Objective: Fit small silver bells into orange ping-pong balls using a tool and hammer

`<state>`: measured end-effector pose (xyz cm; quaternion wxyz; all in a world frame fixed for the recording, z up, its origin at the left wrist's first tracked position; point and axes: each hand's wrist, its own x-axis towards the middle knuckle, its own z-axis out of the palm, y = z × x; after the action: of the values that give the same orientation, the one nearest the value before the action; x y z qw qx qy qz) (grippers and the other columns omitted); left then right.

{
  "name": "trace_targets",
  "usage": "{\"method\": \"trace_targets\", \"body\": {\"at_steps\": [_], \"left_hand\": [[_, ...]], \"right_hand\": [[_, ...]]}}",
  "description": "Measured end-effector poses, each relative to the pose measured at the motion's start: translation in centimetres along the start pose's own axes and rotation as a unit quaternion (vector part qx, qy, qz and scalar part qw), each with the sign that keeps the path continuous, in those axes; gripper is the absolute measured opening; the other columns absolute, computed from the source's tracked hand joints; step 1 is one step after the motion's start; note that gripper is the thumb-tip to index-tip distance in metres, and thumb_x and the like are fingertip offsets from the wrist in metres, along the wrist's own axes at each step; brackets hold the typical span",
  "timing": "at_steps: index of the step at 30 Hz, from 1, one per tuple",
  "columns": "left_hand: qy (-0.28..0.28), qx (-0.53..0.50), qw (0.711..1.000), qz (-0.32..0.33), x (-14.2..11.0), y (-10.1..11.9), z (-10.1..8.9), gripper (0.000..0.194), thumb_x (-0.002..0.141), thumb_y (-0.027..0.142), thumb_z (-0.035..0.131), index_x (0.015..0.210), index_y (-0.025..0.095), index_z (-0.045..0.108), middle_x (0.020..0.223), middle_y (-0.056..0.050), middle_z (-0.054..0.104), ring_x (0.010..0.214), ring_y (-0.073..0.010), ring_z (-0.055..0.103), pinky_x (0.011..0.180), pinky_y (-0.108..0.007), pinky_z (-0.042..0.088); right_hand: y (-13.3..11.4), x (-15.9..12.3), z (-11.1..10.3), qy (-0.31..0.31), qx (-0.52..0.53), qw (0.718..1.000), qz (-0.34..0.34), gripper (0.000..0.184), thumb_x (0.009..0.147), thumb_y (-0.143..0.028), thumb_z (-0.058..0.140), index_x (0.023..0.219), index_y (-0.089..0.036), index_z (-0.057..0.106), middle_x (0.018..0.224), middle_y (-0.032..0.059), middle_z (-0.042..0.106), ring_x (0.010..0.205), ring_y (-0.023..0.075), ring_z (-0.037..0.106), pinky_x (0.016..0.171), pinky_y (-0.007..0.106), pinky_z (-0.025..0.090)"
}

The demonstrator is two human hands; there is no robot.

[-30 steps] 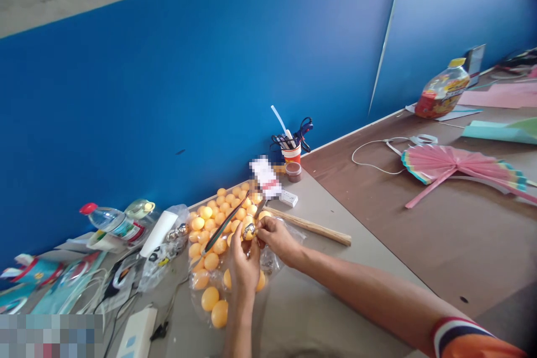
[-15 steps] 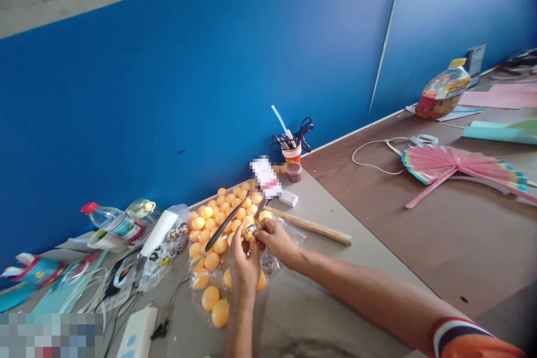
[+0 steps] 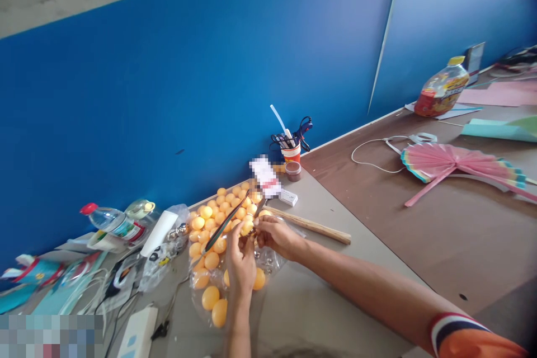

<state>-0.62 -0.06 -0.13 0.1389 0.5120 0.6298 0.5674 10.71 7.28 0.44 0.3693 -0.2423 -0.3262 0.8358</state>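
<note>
One red-capped bottle (image 3: 115, 221) far left; next we see bagged orange balls (image 3: 212, 260). Left hand (image 3: 242, 262) half-curled, one orange ball (image 3: 247, 227) between both hands' fingertips, right hand (image 3: 280, 237) pinched narrow; we can't tell either grip. Wooden stick (image 3: 312, 225), then pink fan (image 3: 455, 163).

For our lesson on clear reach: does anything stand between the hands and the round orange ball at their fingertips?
Nothing visible does: the left hand and right hand frame the round orange ball, partly hiding it.
</note>
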Motion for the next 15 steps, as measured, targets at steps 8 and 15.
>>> {"method": "trace_targets", "body": {"at_steps": [8, 15], "left_hand": [[-0.011, -0.007, 0.998, -0.054, 0.07, 0.06, -0.09, 0.057, 0.084, 0.065, 0.067, 0.121, 0.020, 0.065, 0.121, -0.017, 0.073, 0.110, -0.0317, 0.072, 0.094, -0.046, 0.059], [-0.001, -0.077, 0.989, -0.126, 0.38, 0.64, -0.59, 0.055, 0.084, 0.069, 0.063, 0.109, 0.019, 0.067, 0.106, -0.013, 0.078, 0.093, -0.0292, 0.076, 0.082, -0.042, 0.063]], "right_hand": [[0.34, 0.23, -0.30, 0.002, -0.034, 0.999, 0.015, 0.026, 0.081, -0.035, 0.074, 0.071, -0.019, 0.056, 0.055, -0.0044, 0.057, 0.044, 0.0091, 0.047, 0.048, 0.023, 0.038], [0.41, 0.38, -0.38, 0.005, -0.016, 0.999, 0.045, 0.034, 0.090, -0.050, 0.065, 0.077, -0.019, 0.060, 0.059, -0.0033, 0.056, 0.045, 0.0096, 0.046, 0.049, 0.024, 0.039]]}}
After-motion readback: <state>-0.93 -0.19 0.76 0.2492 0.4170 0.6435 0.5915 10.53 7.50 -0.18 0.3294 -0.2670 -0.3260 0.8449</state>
